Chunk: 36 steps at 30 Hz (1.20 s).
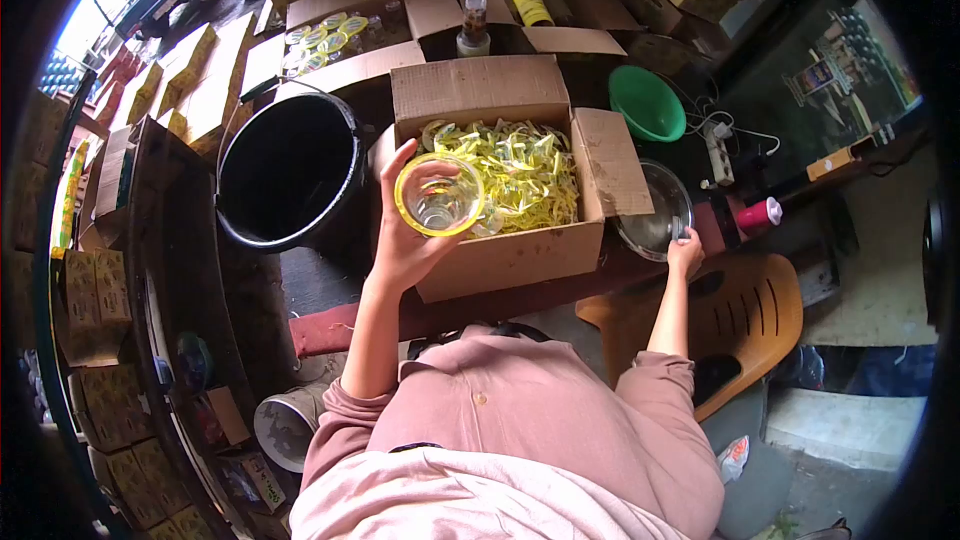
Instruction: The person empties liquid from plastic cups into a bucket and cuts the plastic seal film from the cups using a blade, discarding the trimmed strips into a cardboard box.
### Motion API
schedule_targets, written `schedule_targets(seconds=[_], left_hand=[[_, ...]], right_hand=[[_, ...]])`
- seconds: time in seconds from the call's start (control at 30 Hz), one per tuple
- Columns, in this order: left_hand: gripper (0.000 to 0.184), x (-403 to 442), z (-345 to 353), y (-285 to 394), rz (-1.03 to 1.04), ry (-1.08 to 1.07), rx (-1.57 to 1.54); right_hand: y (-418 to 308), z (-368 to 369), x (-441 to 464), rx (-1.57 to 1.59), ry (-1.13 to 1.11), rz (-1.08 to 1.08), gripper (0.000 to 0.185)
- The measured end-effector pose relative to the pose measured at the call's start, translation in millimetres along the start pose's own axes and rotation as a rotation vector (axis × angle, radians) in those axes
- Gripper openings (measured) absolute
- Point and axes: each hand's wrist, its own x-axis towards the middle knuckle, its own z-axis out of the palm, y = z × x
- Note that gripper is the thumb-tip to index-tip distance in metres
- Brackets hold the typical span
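Cup (438, 208) end-on, yellow rim (480, 190) foremost

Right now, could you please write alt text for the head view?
A person's left hand holds up a clear, yellow-rimmed cup in front of an open cardboard box of yellow strips. The right hand is at the rim of a round dish; a black bucket stands left of the box.

a clear cup (438, 208) is held up, its yellow rim toward the camera, a round bowl (652, 220) off to the right.
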Motion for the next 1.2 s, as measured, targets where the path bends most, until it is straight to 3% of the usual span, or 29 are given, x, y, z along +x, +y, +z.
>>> schedule_targets(seconds=[0.13, 0.27, 0.4, 0.53, 0.63, 0.77, 0.83, 1.0, 1.2], left_hand=[[0.074, -5.3, -5.2, -5.7, -0.034, 0.029, -0.013], [0.063, -9.3, -14.3, -8.9, -0.056, 0.022, 0.014], [0.061, -9.5, -15.3, -11.2, -0.050, 0.041, -0.010], [0.062, -6.6, -16.8, -12.0, -0.061, 0.047, 0.013], [0.062, -5.4, -20.8, -14.2, -0.068, 0.059, 0.002], [0.064, -3.9, -30.0, -18.4, -0.075, 0.088, 0.027], [0.065, -2.4, -32.3, -19.9, -0.097, 0.108, 0.027], [0.063, 5.9, -30.7, -24.7, -0.122, 0.129, 0.045], [0.060, 12.1, -29.2, -34.6, -0.167, 0.124, 0.030]], right_hand=[[2.6, -1.5, 7.5, 0.225, 0.075, 0.139, 0.036], [-0.3, 4.3, 15.7, 0.506, 0.120, 0.108, 0.040], [-15.4, 20.1, 27.5, 0.965, 0.054, 0.175, 0.040], [-56.8, 33.9, 38.8, 1.104, -0.169, 0.082, 0.048], [-113.4, 37.1, 34.5, 1.075, -0.374, -0.027, 0.046], [-177.7, 68.4, 39.1, 1.146, -0.489, -0.200, 0.040], [-202.6, 92.1, 46.7, 0.938, -0.368, -0.301, 0.038], [-241.6, 128.5, 39.4, 0.709, -0.232, -0.214, 0.033], [-255.2, 120.8, 13.1, 0.496, -0.081, -0.281, 0.025]])
